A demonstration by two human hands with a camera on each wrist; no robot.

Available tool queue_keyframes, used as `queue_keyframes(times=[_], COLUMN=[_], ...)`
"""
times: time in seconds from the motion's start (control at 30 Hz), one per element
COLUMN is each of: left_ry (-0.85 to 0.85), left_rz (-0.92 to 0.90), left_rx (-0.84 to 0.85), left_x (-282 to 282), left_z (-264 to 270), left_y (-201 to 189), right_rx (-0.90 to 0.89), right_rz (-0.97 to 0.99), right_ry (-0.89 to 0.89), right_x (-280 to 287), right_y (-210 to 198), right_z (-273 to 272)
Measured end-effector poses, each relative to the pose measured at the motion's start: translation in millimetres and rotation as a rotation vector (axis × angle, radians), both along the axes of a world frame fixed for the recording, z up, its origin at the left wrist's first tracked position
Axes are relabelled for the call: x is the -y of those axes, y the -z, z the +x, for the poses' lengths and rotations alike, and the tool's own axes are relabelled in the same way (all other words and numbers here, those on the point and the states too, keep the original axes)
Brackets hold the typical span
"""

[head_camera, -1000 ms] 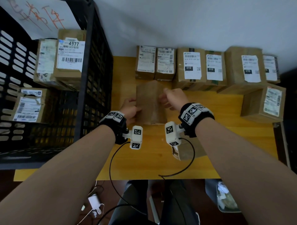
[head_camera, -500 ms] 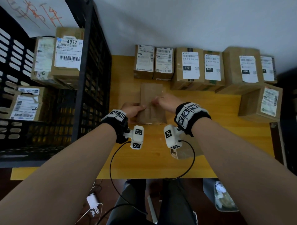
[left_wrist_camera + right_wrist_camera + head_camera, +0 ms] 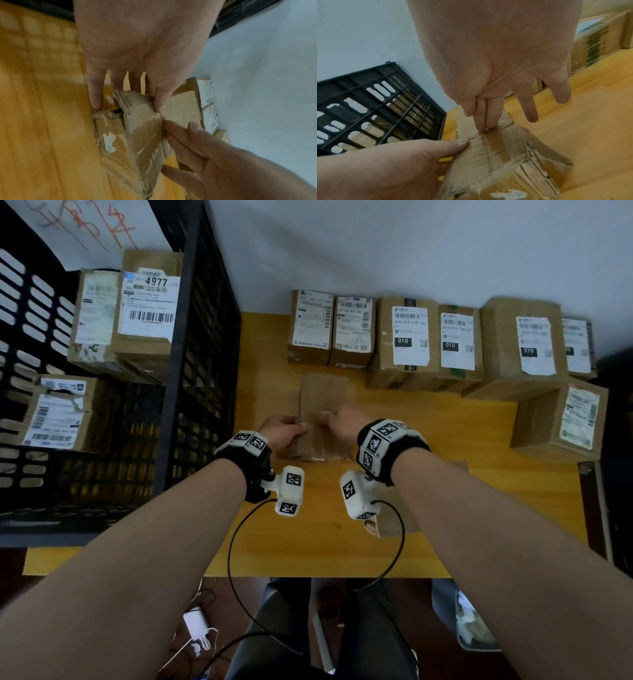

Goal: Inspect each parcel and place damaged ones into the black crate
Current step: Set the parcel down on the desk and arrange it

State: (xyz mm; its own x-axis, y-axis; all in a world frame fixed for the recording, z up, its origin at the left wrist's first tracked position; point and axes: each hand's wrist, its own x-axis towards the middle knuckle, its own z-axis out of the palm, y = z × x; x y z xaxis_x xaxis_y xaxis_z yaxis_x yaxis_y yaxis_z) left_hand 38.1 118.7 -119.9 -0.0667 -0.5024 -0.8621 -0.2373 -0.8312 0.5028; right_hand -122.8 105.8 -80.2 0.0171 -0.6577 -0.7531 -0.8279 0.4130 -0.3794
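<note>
left hand (image 3: 282, 430) pinching parcel (image 3: 323, 397) edge, right hand (image 3: 343, 422) atop, black crate (image 3: 193, 405) nearby

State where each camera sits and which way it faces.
Head: on the head, facing forward and down at table, black crate and torn parcel; both forearms, left hand, right hand show.
Left wrist: on that wrist, looking along the left hand holding the torn parcel; right hand's fingers show too.
Right wrist: on that wrist, looking along the right hand touching the torn parcel; left thumb shows.
Shared: both wrist views show the torn parcel and both hands.
</note>
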Motion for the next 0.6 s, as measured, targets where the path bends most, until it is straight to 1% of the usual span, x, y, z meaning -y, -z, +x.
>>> queue_keyframes(times=[0.07,0.27,0.37,0.4,0.43,0.53,0.6], left_ry=[-0.007,0.021,0.024,0.026,0.025,0.008,0.037], left_rz=[0.001,-0.01,0.007,0.008,0.007,0.001,-0.024], left_rx=[0.005,0.05,0.059,0.06,0.063,0.067,0.077], left_x=[0.2,2.3,4.1,5.3,6.9,10.9,14.0], left_z=[-1.6,-5.0,-5.3,-6.5,-7.5,-9.3,-8.6], left_y=[-0.9,-2.4,-5.9,-8.5,-9.7,-12.7,-13.2], right_rx=[0.01,-0.019,0.01,0.021,0.035,0.111,0.188], right_rz=[0.004,-0.007,-0.03,-0.064,-0.109,-0.273,-0.225], right_ry=[0.023,-0.065,-0.055,-0.016,0.063,0.383,0.528], right_x=[0.2,0.4,7.0,9.3,10.7,10.6,7.7], right_y=[1.9,-6.8,-10.2,-10.6,-11.4,-11.5,-8.5], right_z=[-1.4,1.9,-7.3,-11.2,-14.9,-21.1,-19.0])
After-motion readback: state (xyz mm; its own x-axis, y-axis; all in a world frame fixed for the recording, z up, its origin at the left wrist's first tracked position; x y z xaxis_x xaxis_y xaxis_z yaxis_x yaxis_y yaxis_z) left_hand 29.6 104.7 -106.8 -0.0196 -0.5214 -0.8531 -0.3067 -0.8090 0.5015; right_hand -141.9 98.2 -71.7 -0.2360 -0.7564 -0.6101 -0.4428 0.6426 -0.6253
